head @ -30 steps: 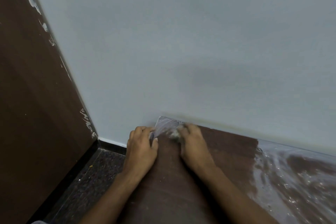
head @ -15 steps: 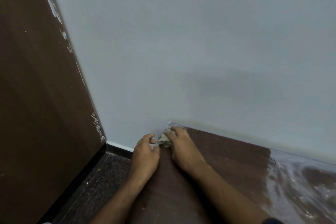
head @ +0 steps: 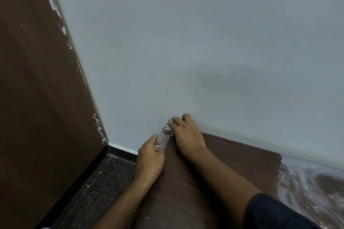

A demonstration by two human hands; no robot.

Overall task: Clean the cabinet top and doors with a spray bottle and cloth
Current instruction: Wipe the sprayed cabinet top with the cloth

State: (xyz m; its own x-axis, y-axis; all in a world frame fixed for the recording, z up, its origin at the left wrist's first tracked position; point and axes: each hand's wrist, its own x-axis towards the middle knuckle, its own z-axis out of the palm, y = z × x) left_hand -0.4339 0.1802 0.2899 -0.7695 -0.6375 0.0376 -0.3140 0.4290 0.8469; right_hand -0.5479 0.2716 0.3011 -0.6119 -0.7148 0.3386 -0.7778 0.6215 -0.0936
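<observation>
both hands work the cabinet top's (head: 186, 191) far-left corner at the wall (head: 186, 42) — right hand (head: 186, 135) pinches a crumpled cloth (head: 167, 129) there, left hand (head: 150, 154), just nearer, grips a clear film strip (head: 163, 140) below the wad.

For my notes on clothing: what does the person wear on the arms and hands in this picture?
Both hands are bare: no gloves, rings, watch or bracelet show on the left hand or the right hand. The left forearm is uncovered as far as the picture shows. On the right arm a dark blue sleeve is pushed up, ending in a rounded cuff edge near the elbow.
</observation>
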